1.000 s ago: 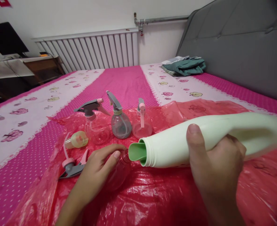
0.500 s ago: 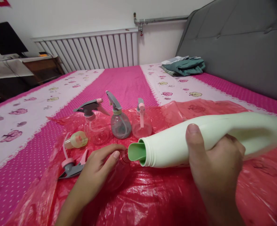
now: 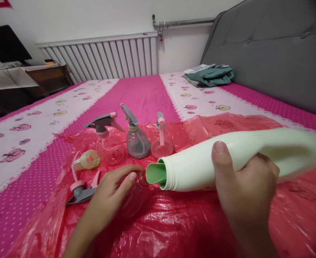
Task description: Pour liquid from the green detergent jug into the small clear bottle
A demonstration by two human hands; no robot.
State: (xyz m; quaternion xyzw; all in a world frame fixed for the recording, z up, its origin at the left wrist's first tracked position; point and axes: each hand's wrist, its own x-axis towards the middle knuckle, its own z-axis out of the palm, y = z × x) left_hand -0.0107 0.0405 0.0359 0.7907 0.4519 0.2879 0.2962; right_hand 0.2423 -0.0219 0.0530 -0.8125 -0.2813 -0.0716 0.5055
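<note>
My right hand [image 3: 243,182] grips a large pale green jug [image 3: 195,166] by its handle, tipped on its side. Its green pouring spout [image 3: 156,173] points left, at the mouth of a clear spray bottle [image 3: 136,197] without its top. My left hand [image 3: 115,190] is wrapped round that bottle near the neck, tilting it toward the spout. No liquid stream can be made out. Left of that hand lies a loose grey and pink spray head [image 3: 81,190] with its tube. Behind stand a pink-necked spray bottle [image 3: 110,147], a grey spray bottle [image 3: 137,141] and another clear one [image 3: 161,145].
A small yellowish bottle [image 3: 89,159] lies on its side at the left. Red plastic sheeting [image 3: 184,222] covers the near part of the pink bedspread [image 3: 139,93]. Folded clothes [image 3: 210,76] rest by the grey headboard [image 3: 270,53]. A radiator [image 3: 101,57] runs along the wall.
</note>
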